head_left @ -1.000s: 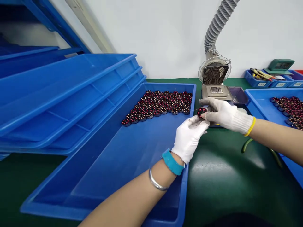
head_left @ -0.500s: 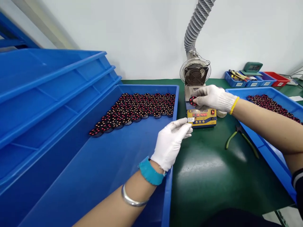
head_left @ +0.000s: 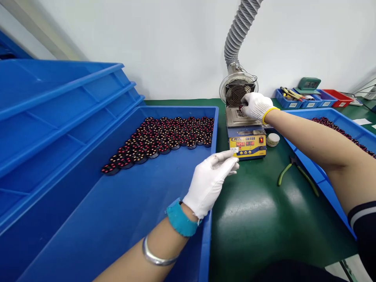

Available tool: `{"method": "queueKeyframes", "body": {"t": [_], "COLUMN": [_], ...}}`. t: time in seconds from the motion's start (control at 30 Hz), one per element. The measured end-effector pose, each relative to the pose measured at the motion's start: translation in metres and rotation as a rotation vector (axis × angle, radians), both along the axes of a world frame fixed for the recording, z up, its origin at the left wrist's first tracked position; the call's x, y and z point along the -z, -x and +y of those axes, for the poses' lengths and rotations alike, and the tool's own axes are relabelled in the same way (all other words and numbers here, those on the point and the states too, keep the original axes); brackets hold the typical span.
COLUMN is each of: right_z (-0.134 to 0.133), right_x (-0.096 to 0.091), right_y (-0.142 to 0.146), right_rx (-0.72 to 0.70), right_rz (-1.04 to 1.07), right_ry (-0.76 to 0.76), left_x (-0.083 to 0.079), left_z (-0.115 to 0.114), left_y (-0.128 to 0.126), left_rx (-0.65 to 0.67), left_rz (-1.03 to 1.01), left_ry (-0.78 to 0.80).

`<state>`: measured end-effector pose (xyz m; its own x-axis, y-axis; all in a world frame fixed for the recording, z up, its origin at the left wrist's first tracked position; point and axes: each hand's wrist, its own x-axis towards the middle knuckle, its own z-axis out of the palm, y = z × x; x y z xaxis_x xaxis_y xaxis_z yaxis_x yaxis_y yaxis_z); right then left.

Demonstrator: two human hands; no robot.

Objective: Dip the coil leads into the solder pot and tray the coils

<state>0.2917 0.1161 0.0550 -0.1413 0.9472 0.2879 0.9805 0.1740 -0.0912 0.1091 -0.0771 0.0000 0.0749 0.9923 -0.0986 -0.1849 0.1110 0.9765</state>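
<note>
My right hand, in a white glove with a yellow cuff, is closed on a small round black part with red spots. It holds the part over the metal top of a yellow-and-blue solder pot with red lit digits; the fingers hide most of the part. My gloved left hand hovers in front of the pot, over the right rim of a big blue tray. Its thumb and fingertips come together, and anything between them is hidden. Many similar round parts stand packed in that tray.
A fan with a grey duct stands behind the pot. Pliers and a round white-lidded tin lie to its right. Another blue tray holds more parts. Stacked blue trays rise at left.
My right hand has moved up and back with the round part, from in front of the pot to over its top. The left hand has stayed nearly in place. The view has shifted slightly.
</note>
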Motion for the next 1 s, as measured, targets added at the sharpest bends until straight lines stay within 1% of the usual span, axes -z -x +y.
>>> {"method": "queueKeyframes", "body": {"t": [0.1, 0.33, 0.57, 0.73, 0.83, 0.9, 1.0], "right_z": [0.000, 0.001, -0.003, -0.002, 0.000, 0.001, 0.001], "right_x": [0.001, -0.006, -0.003, -0.010, -0.014, -0.013, -0.004], "right_y": [0.000, -0.001, 0.000, -0.009, -0.014, -0.014, -0.008], "right_rx": [-0.008, 0.000, 0.001, 0.008, 0.014, 0.023, 0.034], "right_rz": [-0.008, -0.016, -0.009, 0.063, 0.086, 0.085, 0.068], "right_ry": [-0.010, -0.012, 0.007, -0.047, -0.049, -0.033, -0.003], "left_x": [0.000, -0.002, -0.001, -0.001, -0.001, -0.001, -0.002], "left_z": [-0.001, 0.000, 0.001, 0.002, 0.001, 0.001, 0.000], "left_y": [0.000, -0.001, -0.001, -0.001, -0.001, -0.001, -0.001], "left_rx": [0.000, -0.010, 0.001, 0.010, 0.009, 0.003, 0.011], "left_rz": [0.001, 0.010, 0.015, 0.023, 0.038, 0.049, 0.059], "left_ry": [-0.001, 0.004, 0.001, -0.002, -0.003, -0.005, -0.007]}}
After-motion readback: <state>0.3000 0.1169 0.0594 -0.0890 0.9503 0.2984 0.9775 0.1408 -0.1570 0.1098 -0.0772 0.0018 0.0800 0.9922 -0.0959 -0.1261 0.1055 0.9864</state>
